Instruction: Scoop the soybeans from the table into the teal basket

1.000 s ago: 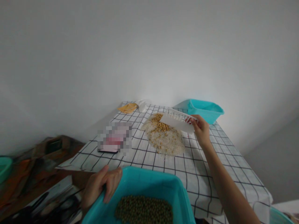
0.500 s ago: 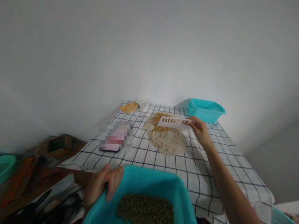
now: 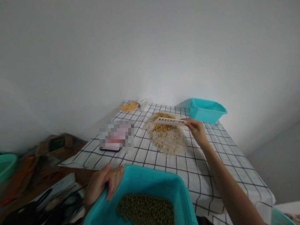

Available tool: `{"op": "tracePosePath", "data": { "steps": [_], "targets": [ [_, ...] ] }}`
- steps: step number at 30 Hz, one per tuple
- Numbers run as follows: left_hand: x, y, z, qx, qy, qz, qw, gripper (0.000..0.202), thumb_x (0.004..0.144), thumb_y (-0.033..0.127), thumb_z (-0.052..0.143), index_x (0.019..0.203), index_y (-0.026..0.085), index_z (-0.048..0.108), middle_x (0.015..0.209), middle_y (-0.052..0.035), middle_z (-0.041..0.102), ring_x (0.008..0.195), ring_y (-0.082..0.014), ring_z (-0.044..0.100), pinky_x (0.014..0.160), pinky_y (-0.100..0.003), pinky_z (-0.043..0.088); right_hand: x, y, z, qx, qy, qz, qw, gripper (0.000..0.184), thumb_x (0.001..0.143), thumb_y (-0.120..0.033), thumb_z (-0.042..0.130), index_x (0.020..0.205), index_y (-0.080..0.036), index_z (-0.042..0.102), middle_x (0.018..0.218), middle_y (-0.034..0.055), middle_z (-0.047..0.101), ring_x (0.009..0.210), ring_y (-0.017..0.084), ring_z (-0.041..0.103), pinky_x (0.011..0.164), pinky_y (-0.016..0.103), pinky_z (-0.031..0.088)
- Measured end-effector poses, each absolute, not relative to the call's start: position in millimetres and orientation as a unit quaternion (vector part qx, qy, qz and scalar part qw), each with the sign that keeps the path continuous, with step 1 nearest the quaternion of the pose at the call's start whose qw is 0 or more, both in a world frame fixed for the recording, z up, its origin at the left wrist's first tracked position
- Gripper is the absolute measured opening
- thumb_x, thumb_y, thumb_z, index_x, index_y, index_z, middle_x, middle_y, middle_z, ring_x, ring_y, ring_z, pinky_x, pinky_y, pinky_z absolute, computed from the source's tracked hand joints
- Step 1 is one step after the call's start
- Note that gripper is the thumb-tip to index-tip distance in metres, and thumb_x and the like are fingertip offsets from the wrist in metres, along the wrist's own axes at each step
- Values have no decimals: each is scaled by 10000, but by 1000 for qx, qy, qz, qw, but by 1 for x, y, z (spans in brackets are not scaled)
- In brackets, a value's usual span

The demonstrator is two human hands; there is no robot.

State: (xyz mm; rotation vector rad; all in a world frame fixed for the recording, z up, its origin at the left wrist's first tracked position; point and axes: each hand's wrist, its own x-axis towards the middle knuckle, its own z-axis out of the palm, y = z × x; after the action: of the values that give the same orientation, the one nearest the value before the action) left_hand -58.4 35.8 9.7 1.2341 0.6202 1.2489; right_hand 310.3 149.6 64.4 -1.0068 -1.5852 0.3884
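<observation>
My left hand [image 3: 105, 182] grips the left rim of a turquoise plastic basin [image 3: 150, 178] near me, fingers over the edge. Inside that basin lies a layer of small dark green beans [image 3: 146, 207]. Out over the table, my right hand [image 3: 195, 127] pinches one end of a flat white slotted plastic piece [image 3: 170, 121], its slots along one side. The piece is above a pile of yellow soybeans [image 3: 164, 127] mixed with pale rice-like grains [image 3: 168, 142]; whether it touches them I cannot tell.
A second turquoise basin [image 3: 207, 111] stands at the table's back right. Yellow cloth-like material [image 3: 129, 107] and a crumpled white item [image 3: 143, 105] lie at the back left. A blurred phone-like object [image 3: 116, 137] rests on the checked tablecloth [image 3: 138, 150]. Clutter and a green basin [image 3: 7, 165] are at lower left.
My right hand and the white slotted piece have shifted slightly left, and the piece appears flatter over the pile. My left hand stays on the basin's rim.
</observation>
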Motion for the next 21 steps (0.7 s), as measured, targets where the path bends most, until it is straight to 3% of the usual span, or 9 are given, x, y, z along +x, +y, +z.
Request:
{"op": "tracePosePath", "data": {
  "steps": [6, 21],
  "targets": [
    [-62, 37, 14, 520, 267, 507, 634, 689, 1028, 466, 456, 413, 225, 651, 398, -17, 578, 454, -159, 474, 808, -345, 457, 297, 153, 64, -411, -695, 225, 546, 247, 857, -483, 708, 873, -263, 818, 930, 54, 809, 936, 264, 732, 906, 426, 546],
    [-58, 36, 9, 509, 269, 540, 614, 699, 1048, 410, 406, 405, 235, 619, 375, -8, 548, 426, -157, 451, 740, -354, 439, 304, 140, 78, -371, -733, 307, 481, 248, 865, -477, 711, 873, -255, 822, 938, 60, 811, 951, 256, 738, 928, 422, 542]
  ]
}}
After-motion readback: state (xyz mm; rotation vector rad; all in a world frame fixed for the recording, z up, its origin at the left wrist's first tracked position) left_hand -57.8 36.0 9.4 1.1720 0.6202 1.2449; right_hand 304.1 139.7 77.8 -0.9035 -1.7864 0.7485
